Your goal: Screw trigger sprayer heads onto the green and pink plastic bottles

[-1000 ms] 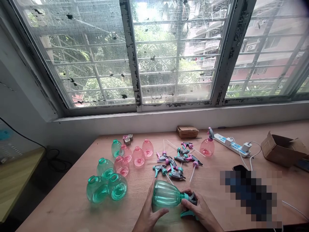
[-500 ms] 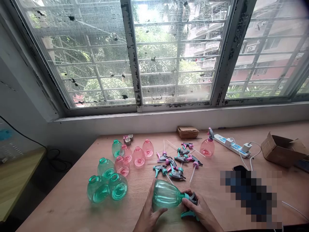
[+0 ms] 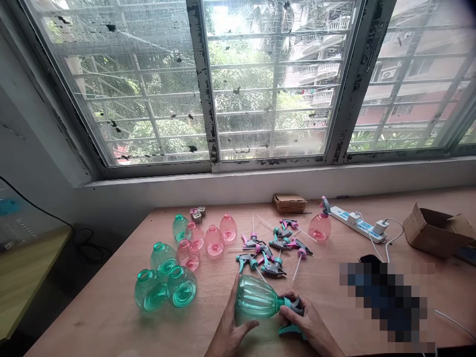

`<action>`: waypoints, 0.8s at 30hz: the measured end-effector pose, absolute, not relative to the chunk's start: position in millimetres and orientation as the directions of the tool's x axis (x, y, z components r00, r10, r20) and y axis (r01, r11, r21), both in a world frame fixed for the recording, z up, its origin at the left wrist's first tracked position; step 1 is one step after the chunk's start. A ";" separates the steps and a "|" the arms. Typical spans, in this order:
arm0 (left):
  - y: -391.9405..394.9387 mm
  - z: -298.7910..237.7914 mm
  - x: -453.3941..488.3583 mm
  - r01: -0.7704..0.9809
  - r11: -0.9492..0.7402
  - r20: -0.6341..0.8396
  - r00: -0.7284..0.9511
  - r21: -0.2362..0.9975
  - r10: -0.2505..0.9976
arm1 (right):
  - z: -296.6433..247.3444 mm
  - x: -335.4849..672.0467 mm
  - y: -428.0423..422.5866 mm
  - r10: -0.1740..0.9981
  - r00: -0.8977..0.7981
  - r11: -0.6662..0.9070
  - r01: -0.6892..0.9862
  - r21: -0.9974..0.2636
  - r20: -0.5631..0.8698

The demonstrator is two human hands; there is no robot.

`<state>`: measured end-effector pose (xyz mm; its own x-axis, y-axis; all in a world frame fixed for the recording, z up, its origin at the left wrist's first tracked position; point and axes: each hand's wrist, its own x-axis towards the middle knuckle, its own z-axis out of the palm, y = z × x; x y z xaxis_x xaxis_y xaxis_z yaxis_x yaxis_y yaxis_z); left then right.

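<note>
Translucent green plastic is seen in the ribbed, rounded bottle [image 3: 256, 298] that is held on its side at the lower centre of the frame. Its broad base is turned toward the left of the frame, and its body is tapered to a narrow neck that is pointed to the right and tilted slightly downward. Pale streaks of light are caught along the ribs. Whether its underside is touching the counter [image 3: 104, 312] cannot be told.

At the neck, a teal-and-grey trigger spray head [image 3: 296, 306] is seated, its teal trigger hung toward the bottom edge of the frame. The base is grasped by the left hand [image 3: 229, 323], with the fingers spread along its end and the thumb extended below. The spray head is grasped by the right hand [image 3: 311, 317], whose fingers are curled about it, the thumb being laid near the teal collar.

Just above the bottle, a jumbled heap of pink, teal and grey spray heads [image 3: 278, 244] is strewn. Left of centre, open-necked green plastic bottles [image 3: 182, 287] and pink plastic bottles [image 3: 214, 241] are clustered. Right of the heap, a pink plastic spray bottle [image 3: 320, 227] is stood upright.
</note>
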<state>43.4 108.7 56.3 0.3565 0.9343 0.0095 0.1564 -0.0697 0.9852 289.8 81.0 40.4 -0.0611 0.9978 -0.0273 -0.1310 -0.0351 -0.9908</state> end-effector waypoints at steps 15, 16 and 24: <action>108.2 57.4 45.3 0.125 -0.053 0.003 0.367 0.991 0.930 | 39.2 290.4 81.5 0.997 -0.081 -0.027 -0.145 -0.989 -0.016; 108.5 55.3 45.2 0.117 -0.051 0.005 0.363 0.992 0.932 | 39.2 290.6 81.6 0.997 -0.077 -0.025 -0.149 -0.988 -0.013; 111.1 44.9 43.5 0.122 -0.094 0.046 0.351 0.988 0.935 | 33.5 291.2 82.7 0.997 -0.070 -0.037 -0.153 -0.988 -0.026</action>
<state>43.5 111.1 44.9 0.3511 0.9352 0.0456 0.1216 -0.0938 0.9881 291.2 82.7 33.5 -0.0705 0.9972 -0.0261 -0.1527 -0.0367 -0.9876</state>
